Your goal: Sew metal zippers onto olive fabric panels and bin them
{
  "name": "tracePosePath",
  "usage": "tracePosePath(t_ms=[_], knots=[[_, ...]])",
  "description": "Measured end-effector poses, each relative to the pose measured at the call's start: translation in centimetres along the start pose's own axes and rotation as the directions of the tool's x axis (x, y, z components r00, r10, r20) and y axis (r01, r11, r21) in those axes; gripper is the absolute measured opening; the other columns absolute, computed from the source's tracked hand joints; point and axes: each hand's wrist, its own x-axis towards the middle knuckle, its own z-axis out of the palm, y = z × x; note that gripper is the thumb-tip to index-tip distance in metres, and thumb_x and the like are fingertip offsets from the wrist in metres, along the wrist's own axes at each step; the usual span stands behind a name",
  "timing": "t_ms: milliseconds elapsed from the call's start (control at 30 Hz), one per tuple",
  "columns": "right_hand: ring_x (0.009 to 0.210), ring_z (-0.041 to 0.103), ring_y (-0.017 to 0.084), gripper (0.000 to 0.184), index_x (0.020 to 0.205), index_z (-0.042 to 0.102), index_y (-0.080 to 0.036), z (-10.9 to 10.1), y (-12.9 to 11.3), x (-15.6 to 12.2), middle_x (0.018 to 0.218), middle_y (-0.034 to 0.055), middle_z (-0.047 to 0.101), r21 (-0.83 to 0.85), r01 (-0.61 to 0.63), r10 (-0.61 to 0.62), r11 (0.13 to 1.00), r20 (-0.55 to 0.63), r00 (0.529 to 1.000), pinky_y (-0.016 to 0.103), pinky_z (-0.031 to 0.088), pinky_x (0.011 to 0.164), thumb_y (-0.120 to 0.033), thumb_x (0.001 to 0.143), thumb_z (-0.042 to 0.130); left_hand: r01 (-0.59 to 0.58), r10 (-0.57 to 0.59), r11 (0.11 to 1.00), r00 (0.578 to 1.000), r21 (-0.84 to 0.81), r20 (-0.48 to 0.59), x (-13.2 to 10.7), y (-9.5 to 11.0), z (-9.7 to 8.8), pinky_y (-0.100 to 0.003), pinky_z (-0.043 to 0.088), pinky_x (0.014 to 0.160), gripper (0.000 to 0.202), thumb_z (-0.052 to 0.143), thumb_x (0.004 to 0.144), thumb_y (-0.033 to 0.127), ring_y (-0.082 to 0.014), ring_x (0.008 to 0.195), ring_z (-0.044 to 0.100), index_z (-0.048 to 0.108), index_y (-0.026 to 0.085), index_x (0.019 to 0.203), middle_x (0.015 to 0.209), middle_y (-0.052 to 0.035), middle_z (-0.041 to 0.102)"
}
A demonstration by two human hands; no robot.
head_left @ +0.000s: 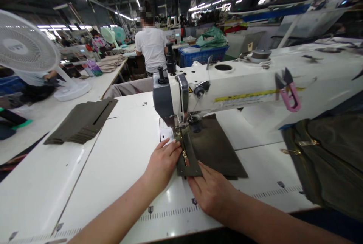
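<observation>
A dark olive fabric panel (191, 168) with a brass zipper (185, 157) set in its slot lies under the presser foot of a white sewing machine (195, 92). My left hand (164, 159) rests along the panel's left edge near the needle, palm down, fingers extended on the material. At the lower right corner, my right hand (211, 191) has the panel's edge between its fingers. A larger olive piece (218, 149) spreads out to the right, partly beneath the zippered panel. The needle tip is too small to make out.
Fanned olive panels (81, 121) lie on the left of the white table (113, 183). Pink-handled snips (289, 92) are on the machine arm. An olive bag (329, 160) with zippers is at right. A fan (24, 43) stands at left; a person (151, 43) is beyond.
</observation>
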Motion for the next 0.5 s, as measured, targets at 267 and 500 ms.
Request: tracePosePath(t_ms=[267, 500], knots=[[0.082, 0.063, 0.029, 0.027, 0.083, 0.067, -0.001, 0.8, 1.4, 1.0, 0.088, 0.0219, 0.066, 0.061, -0.041, 0.042, 0.997, -0.023, 0.999, 0.04, 0.053, 0.075, -0.003, 0.078, 0.04, 0.034, -0.035, 0.999, 0.996, -0.014, -0.078, 1.0, -0.8, 0.3, -0.038, 0.053, 0.079, 0.024, 0.037, 0.089, 0.016, -0.0232, 0.09, 0.059, 0.058, 0.011, 0.098, 0.092, -0.0114, 0.063], [0.077, 0.062, 0.03, 0.023, 0.08, 0.066, -0.002, 1.7, 2.3, 1.5, 0.082, 0.021, 0.065, 0.082, -0.052, 0.051, 0.995, 0.015, 0.999, 0.041, 0.052, 0.074, -0.003, 0.076, 0.043, 0.085, -0.086, 0.996, 0.995, -0.041, -0.041, 1.8, -1.6, 0.7, -0.038, 0.053, 0.078, 0.02, 0.037, 0.089, 0.016, -0.0227, 0.09, 0.057, 0.056, 0.014, 0.097, 0.091, -0.0108, 0.059]])
